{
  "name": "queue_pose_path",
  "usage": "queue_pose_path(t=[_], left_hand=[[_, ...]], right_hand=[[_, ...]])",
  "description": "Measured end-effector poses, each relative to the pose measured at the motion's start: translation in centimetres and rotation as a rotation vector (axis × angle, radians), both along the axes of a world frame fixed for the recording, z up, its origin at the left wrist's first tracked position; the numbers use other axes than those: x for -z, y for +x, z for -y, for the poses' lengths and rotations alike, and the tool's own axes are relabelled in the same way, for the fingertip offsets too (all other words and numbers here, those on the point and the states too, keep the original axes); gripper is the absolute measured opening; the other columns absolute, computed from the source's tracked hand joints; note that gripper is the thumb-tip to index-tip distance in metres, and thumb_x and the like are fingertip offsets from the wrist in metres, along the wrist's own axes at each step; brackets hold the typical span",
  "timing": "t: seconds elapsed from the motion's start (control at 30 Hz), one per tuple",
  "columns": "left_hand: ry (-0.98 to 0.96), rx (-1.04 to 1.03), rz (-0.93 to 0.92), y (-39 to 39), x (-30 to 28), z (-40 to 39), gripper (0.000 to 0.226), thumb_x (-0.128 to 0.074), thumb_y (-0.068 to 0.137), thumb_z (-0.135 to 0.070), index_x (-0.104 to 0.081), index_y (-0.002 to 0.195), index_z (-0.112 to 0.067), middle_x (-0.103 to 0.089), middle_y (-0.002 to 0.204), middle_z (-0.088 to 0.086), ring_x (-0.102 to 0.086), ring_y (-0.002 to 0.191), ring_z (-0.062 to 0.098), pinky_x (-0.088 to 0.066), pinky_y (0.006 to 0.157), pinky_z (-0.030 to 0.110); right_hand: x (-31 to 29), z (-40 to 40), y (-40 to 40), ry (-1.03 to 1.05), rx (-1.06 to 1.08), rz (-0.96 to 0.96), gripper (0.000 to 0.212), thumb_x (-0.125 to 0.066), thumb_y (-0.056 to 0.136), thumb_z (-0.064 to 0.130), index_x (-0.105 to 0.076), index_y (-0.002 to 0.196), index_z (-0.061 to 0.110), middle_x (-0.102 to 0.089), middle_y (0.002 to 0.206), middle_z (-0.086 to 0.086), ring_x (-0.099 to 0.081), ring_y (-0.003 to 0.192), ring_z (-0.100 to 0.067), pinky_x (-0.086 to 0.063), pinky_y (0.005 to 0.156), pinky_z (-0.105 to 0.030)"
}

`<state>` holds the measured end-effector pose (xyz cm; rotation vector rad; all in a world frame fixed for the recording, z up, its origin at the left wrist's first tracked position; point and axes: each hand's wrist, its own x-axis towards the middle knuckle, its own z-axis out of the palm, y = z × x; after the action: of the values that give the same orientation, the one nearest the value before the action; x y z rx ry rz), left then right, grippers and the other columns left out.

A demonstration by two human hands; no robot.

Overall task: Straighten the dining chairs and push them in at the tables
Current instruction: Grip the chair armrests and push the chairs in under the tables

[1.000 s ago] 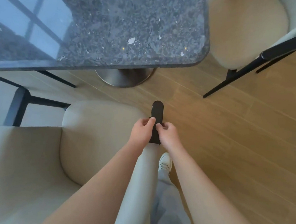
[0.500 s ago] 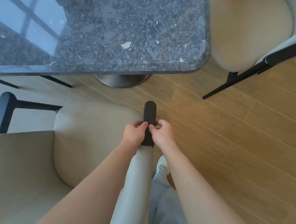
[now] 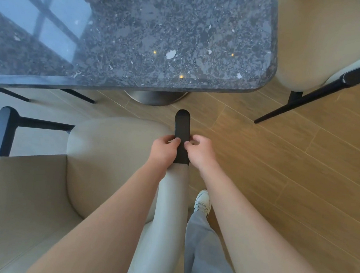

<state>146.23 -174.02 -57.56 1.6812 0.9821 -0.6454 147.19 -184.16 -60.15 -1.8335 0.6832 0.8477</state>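
— Cream upholstery on the near chair [image 3: 109, 163], down at lower left, seat facing the bench [image 3: 160, 39]. Standing just short of the bench edge, not tucked under it.

— And the grips?

— Both on the black arm cap [image 3: 182, 126] at the chair's right side. Left grip [image 3: 163, 150] closed on it from the seat side, right grip [image 3: 199, 152] closed on it from the floor side, thumbs lying on top and almost meeting. Fingers curled down around the edges, tips hidden underneath. Forearms bare, reaching forward and down, nearly parallel, one on either side of the padded arm.

— Other side of that chair?

— Black arm frame [image 3: 5, 128] at far left, untouched.

— Second chair?

— Far chair [image 3: 322, 39] at upper right, same cream padding, black legs. Beside the rounded bench corner, seat partly hidden by the top.

— Bench itself?

— Dark speckled stone, polished, mirroring a window grid at upper left. Round metal pedestal base [image 3: 156, 97] under it, just beyond the arm cap's tip.

— Floor?

— Warm wood planks [image 3: 300, 166] running diagonally. White shoe [image 3: 202, 203] and grey-blue trouser leg [image 3: 205, 244] planted just right of the near chair.
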Motion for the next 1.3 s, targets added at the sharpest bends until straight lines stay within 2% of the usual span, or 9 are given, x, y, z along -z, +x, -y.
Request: queue_pose_path(t=[0.1, 0.2, 0.37, 0.5, 0.63, 0.77, 0.87, 1.07, 1.3], left_hand=[[-0.01, 0.003, 0.015, 0.0, -0.8, 0.5, 0.035, -0.049, 0.104, -0.028, -0.062, 0.132, -0.011, -0.066, 0.111, 0.005, -0.063, 0.099, 0.022, -0.051, 0.081, 0.03], [-0.01, -0.03, 0.039, 0.2, -2.2, 0.6, 0.039, -0.045, 0.105, -0.036, -0.055, 0.135, -0.014, -0.061, 0.12, 0.001, -0.059, 0.105, 0.017, -0.043, 0.07, 0.024], [-0.027, -0.129, 0.072, -0.1, -4.7, 0.0, 0.04, -0.038, 0.102, -0.052, -0.053, 0.127, -0.025, -0.057, 0.13, 0.0, -0.056, 0.121, 0.022, -0.041, 0.109, 0.045], [-0.059, -0.202, 0.153, -0.4, -7.8, 0.3, 0.052, -0.032, 0.103, -0.057, -0.056, 0.132, -0.021, -0.056, 0.138, 0.002, -0.056, 0.124, 0.02, -0.037, 0.114, 0.046], [-0.107, -0.256, 0.242, -0.5, -12.3, 1.0, 0.065, -0.026, 0.101, -0.067, -0.05, 0.145, -0.026, -0.041, 0.157, 0.0, -0.04, 0.143, 0.021, -0.026, 0.121, 0.051], [-0.174, -0.186, 0.349, -0.5, -16.8, 2.6, 0.067, -0.026, 0.102, -0.066, -0.047, 0.148, -0.023, -0.044, 0.154, 0.001, -0.046, 0.138, 0.019, -0.028, 0.121, 0.048], [-0.232, -0.129, 0.396, -2.7, -20.8, 3.4, 0.069, -0.027, 0.101, -0.067, -0.043, 0.152, -0.024, -0.04, 0.157, 0.001, -0.043, 0.141, 0.018, -0.027, 0.122, 0.047], [-0.323, -0.023, 0.533, -6.5, -29.0, 3.6, 0.067, -0.023, 0.102, -0.065, -0.046, 0.148, -0.021, -0.042, 0.156, 0.003, -0.047, 0.138, 0.022, -0.032, 0.119, 0.048], [-0.385, 0.105, 0.625, -7.7, -33.3, 5.5, 0.073, -0.021, 0.1, -0.069, -0.041, 0.153, -0.021, -0.042, 0.156, 0.006, -0.048, 0.137, 0.024, -0.031, 0.119, 0.051]], right_hand=[[-0.8, -0.1, 0.0, 0.07, 0.007, -0.023, 0.038, -0.057, 0.095, 0.027, -0.063, 0.129, 0.012, -0.07, 0.121, -0.008, -0.067, 0.108, -0.027, -0.053, 0.095, -0.039], [-2.5, -0.2, 0.0, 0.103, 0.041, 0.001, 0.048, -0.053, 0.098, 0.036, -0.053, 0.14, 0.012, -0.062, 0.135, -0.006, -0.06, 0.122, -0.027, -0.048, 0.1, -0.037], [-6.1, 1.3, 0.3, 0.088, 0.096, 0.08, 0.056, -0.048, 0.101, 0.038, -0.041, 0.15, 0.011, -0.049, 0.149, -0.005, -0.047, 0.135, -0.024, -0.034, 0.101, -0.031], [-10.3, 2.3, 0.4, 0.111, 0.156, 0.175, 0.047, -0.045, 0.103, 0.036, -0.054, 0.133, 0.002, -0.062, 0.128, -0.013, -0.055, 0.12, -0.031, -0.041, 0.092, -0.037], [-15.6, 3.3, 0.0, 0.135, 0.241, 0.312, 0.054, -0.041, 0.105, 0.036, -0.049, 0.129, -0.012, -0.053, 0.135, -0.027, -0.05, 0.124, -0.037, -0.042, 0.101, -0.045], [-20.8, 5.4, -1.1, 0.161, 0.358, 0.425, 0.051, -0.04, 0.105, 0.043, -0.058, 0.128, 0.001, -0.059, 0.133, -0.016, -0.055, 0.123, -0.026, -0.04, 0.096, -0.028], [-24.4, 6.4, -3.8, 0.16, 0.435, 0.481, 0.047, -0.04, 0.103, 0.051, -0.055, 0.136, 0.021, -0.058, 0.139, 0.0, -0.052, 0.128, -0.017, -0.038, 0.114, -0.041], [-31.6, 7.4, -9.4, 0.2, 0.574, 0.598, 0.024, -0.042, 0.102, 0.052, -0.053, 0.108, 0.032, -0.06, 0.117, 0.006, -0.056, 0.115, -0.017, -0.041, 0.111, -0.046], [-35.8, 9.5, -12.5, 0.299, 0.714, 0.628, 0.055, -0.039, 0.104, 0.052, -0.049, 0.144, 0.015, -0.059, 0.135, -0.004, -0.056, 0.117, -0.017, -0.045, 0.109, -0.042]])
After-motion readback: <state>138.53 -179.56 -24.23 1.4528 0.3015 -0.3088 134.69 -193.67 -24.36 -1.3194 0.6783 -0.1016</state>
